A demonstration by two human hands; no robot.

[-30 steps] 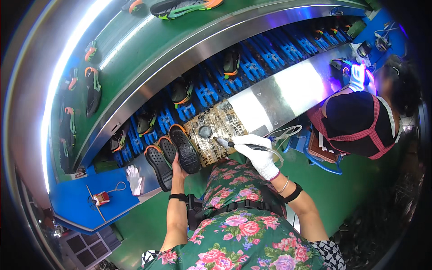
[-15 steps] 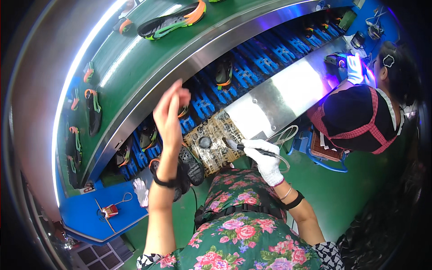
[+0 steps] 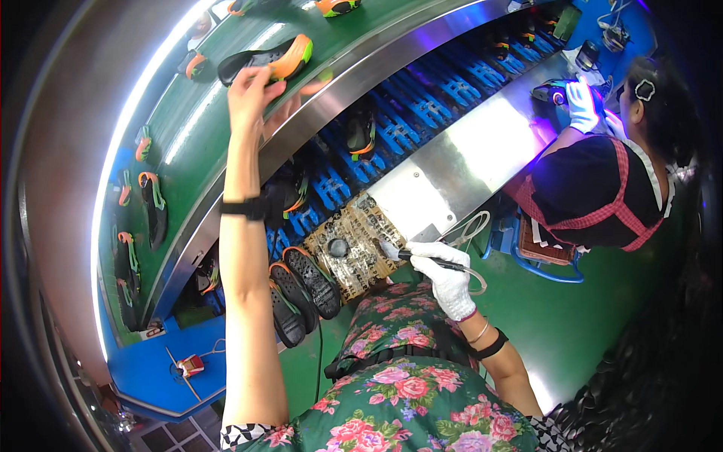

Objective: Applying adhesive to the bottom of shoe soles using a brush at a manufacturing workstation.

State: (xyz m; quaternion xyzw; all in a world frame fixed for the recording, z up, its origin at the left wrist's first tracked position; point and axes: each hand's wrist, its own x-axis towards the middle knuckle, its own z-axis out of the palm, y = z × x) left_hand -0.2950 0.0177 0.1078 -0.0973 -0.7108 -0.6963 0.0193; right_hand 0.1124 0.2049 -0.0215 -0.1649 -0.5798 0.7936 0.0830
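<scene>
eleven o'clock: half-curled bare left hand (image 3: 250,90) at a long black-and-orange rubbery shoe (image 3: 285,62), hold unclear; a loose pinch could drop it. four o'clock: white-gloved right hand (image 3: 442,277) wraps a slim black-handled brush (image 3: 404,255).

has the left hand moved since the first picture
Yes: judged against the steel rail, the left hand has gone forward and across it, from the black shoes beside the bench to the orange-and-black shoe.
</scene>
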